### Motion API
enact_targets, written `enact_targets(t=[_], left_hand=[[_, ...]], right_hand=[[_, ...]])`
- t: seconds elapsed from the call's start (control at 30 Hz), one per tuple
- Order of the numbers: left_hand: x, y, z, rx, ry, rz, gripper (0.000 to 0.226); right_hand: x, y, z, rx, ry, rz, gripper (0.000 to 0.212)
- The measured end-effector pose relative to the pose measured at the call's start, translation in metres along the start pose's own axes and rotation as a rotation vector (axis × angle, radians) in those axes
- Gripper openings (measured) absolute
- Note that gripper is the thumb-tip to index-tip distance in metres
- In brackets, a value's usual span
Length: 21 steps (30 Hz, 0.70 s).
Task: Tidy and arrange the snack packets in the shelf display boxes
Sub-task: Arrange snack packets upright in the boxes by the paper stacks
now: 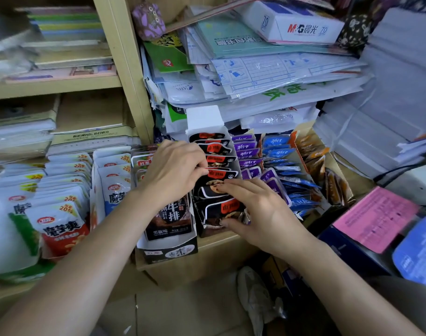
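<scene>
- my left hand (175, 166) pinches the black packets (219, 147) mid-row, my right hand (260, 212) grips the front ones, in their box (203, 117) at the shelf (219, 241) front edge
- I'd say halfway: purple packets (249, 154) and blue packets (287, 175) look messy

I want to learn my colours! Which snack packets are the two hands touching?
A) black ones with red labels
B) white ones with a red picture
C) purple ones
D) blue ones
A: the left hand pinches, and the right hand holds between thumb and fingers, the black packets with red labels in the middle box.
</scene>
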State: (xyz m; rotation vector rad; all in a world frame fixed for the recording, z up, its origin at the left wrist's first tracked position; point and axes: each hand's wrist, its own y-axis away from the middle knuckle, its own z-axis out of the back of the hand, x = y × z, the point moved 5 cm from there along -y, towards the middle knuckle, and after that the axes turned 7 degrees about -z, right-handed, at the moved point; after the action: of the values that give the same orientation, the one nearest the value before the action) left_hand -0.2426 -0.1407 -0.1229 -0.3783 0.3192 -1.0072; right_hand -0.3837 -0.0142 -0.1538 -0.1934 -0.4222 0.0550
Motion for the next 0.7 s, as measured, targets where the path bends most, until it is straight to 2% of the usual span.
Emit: enact_targets(t=[0.2, 0.3, 0.43, 0.57, 0.7], left_hand=[[-0.002, 0.004, 0.004, -0.065, 0.019, -0.026, 0.011], [0.005, 0.003, 0.015, -0.121, 0.067, 0.031, 0.013], [0.013, 0.003, 0.005, -0.011, 0.044, 0.084, 0.014], [0.013, 0.007, 0.002, -0.036, 0.037, 0.09, 0.017], [0.011, 0.006, 0.013, -0.107, 0.063, 0.103, 0.016]], right_hand=[[0.006, -0.006, 0.001, 0.046, 0.04, 0.014, 0.073], [0.006, -0.003, 0.0, 0.04, 0.031, 0.036, 0.069], [0.004, -0.011, -0.006, 0.031, 0.021, -0.018, 0.059], [0.004, -0.017, -0.006, 0.007, 0.104, -0.048, 0.07], [0.008, -0.008, -0.002, -0.079, 0.093, 0.016, 0.072]])
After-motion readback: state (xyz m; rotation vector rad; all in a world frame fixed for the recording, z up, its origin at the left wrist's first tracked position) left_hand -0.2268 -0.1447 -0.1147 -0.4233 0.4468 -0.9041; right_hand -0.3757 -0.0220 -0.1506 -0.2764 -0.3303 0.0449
